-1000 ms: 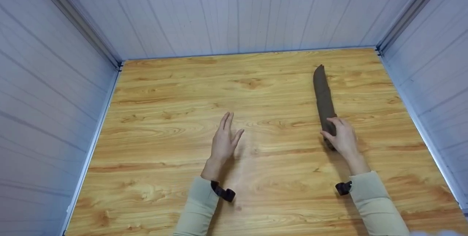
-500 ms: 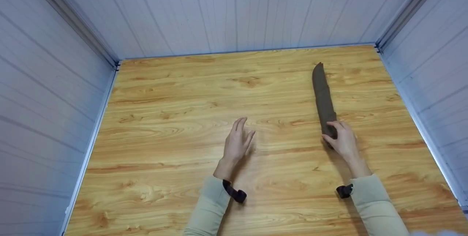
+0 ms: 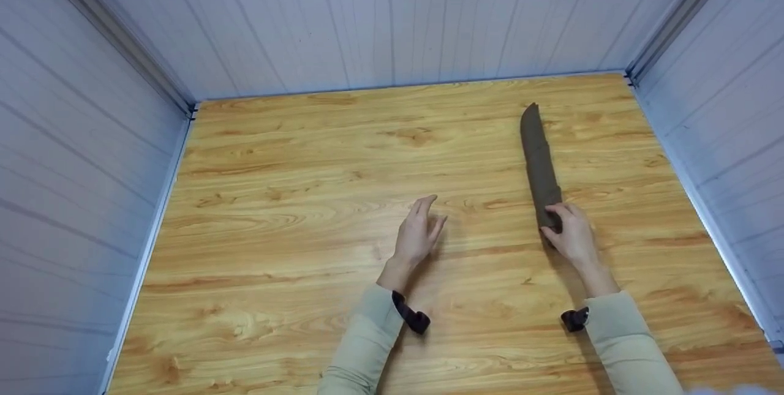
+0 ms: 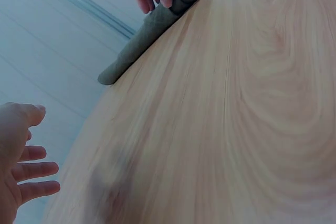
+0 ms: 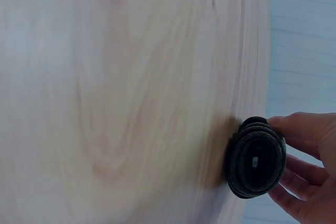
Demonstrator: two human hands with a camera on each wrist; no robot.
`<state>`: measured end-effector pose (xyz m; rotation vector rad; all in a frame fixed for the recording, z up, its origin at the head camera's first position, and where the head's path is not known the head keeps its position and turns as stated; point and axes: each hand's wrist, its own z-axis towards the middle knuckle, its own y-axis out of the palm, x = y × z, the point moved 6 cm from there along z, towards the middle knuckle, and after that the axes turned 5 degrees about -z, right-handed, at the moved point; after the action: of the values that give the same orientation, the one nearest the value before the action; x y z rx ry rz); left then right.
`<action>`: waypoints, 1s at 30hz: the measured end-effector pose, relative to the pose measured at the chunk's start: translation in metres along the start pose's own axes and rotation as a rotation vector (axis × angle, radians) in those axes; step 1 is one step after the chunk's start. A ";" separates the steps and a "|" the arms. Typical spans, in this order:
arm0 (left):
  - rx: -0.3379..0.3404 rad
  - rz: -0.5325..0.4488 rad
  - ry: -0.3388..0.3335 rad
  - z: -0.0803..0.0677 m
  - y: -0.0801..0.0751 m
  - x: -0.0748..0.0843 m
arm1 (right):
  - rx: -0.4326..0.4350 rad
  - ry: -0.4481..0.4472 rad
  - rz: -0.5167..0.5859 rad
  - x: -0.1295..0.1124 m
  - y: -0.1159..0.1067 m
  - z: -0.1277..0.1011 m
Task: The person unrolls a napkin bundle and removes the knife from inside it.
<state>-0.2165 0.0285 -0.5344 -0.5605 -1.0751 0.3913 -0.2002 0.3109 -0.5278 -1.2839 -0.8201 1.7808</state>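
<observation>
A long dark grey-brown cloth roll point(image 3: 539, 159) lies along the right side of the wooden table, its far end tapered. My right hand point(image 3: 572, 236) grips its near end between thumb and fingers. The right wrist view shows that end of the cloth roll point(image 5: 255, 161) face-on as wound layers with a hollow core, the thumb and fingertips of the right hand point(image 5: 304, 156) against its side. To the left of the roll, my left hand point(image 3: 416, 236) hovers over the middle of the table, fingers loosely extended and holding nothing. Its spread fingers show in the left wrist view.
The wood-grain table point(image 3: 294, 199) is bounded by a pale panelled back wall point(image 3: 392, 15), a left side wall point(image 3: 73, 168) and a right side wall point(image 3: 723, 138). Each wrist wears a black strap with a small camera, the left wrist camera point(image 3: 418, 323) standing out inward.
My left hand has moved steadily right across the table, closer to the cloth roll, with its fingers bending slightly. The right hand keeps its grip on the roll, almost unmoved.
</observation>
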 end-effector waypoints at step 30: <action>-0.206 0.082 0.067 0.025 0.062 0.038 | 0.029 0.044 0.018 0.007 -0.001 -0.002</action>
<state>-0.2248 0.1043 -0.5359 -0.7969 -1.0362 0.3325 -0.1997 0.3177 -0.5307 -1.3106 -0.7584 1.7661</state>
